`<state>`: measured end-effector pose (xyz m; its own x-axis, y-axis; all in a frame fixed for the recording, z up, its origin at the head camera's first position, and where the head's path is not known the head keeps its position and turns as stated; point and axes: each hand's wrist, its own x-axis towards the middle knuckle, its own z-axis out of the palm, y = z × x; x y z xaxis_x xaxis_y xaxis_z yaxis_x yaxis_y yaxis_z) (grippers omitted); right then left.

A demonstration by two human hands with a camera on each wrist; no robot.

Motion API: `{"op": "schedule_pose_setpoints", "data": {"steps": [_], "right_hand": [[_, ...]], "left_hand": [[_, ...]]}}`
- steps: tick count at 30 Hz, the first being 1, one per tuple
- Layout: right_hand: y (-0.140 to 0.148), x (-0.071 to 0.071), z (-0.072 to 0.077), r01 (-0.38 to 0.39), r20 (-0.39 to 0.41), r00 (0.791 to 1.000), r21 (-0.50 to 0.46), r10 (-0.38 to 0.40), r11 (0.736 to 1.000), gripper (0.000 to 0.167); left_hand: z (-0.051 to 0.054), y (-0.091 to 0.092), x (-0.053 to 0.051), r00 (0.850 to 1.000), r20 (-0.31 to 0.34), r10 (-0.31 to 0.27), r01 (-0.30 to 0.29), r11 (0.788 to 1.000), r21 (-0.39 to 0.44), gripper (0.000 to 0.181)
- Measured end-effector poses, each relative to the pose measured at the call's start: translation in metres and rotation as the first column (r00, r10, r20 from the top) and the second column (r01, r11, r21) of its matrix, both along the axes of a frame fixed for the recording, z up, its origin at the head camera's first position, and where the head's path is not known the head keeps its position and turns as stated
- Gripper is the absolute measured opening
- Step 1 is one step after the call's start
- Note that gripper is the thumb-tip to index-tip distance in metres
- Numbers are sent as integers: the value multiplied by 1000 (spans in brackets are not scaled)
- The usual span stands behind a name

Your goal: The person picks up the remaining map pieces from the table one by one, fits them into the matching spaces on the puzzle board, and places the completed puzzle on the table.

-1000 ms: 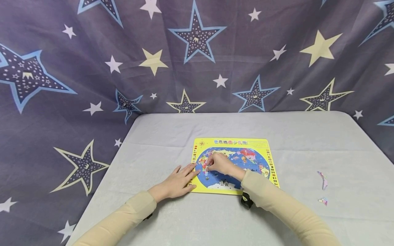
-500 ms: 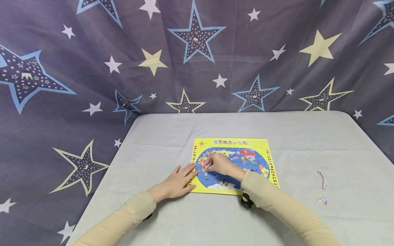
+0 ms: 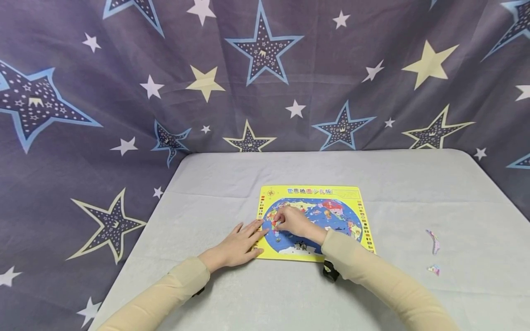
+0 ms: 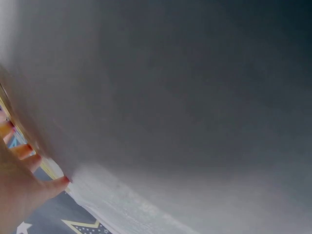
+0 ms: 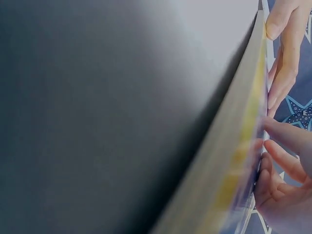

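A yellow-bordered world map puzzle [image 3: 269, 252] with a blue oval map lies flat on the table. My left hand [image 3: 237, 247] rests with straight, spread fingers over the puzzle's left edge. My right hand [image 3: 295, 220] reaches across the board, thumb and curled fingers drawn together at the left part of the map. It pinches a small puzzle piece there, mostly hidden by the fingertips. Seen from the right wrist, that hand's fingertips [image 5: 269, 123] meet the board's surface, and the left hand [image 5: 286, 58] lies farther along the edge.
To the right on the grey-covered table [image 3: 410, 207] lie a curved pinkish puzzle piece [image 3: 433, 242] and a small multicoloured one [image 3: 434, 270]. A dark star-patterned cloth [image 3: 290, 133] hangs behind the table and along its left side.
My right hand has shifted very slightly left over the map, its fingers still drawn together. The left hand, the board and the two loose pieces have stayed in place.
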<state>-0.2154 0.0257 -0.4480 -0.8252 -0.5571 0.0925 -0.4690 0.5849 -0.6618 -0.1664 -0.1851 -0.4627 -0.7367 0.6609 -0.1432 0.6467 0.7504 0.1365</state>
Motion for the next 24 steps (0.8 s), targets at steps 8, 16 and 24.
{"op": "schedule_pose_setpoints", "data": {"steps": [8,16,24], "right_hand": [[9,-5,-2,-78,36,996,-42,79,996,12],[29,-4,6,-107,101,988,-66,113,992,17],[53,0,18,-73,125,989,-53,79,996,23]], "left_hand": [[1,0,0,1000,7,1,-1,1000,4,58],[1,0,0,1000,12,0,0,1000,13,58],[3,1,1,1000,16,3,-4,1000,9,58]]}}
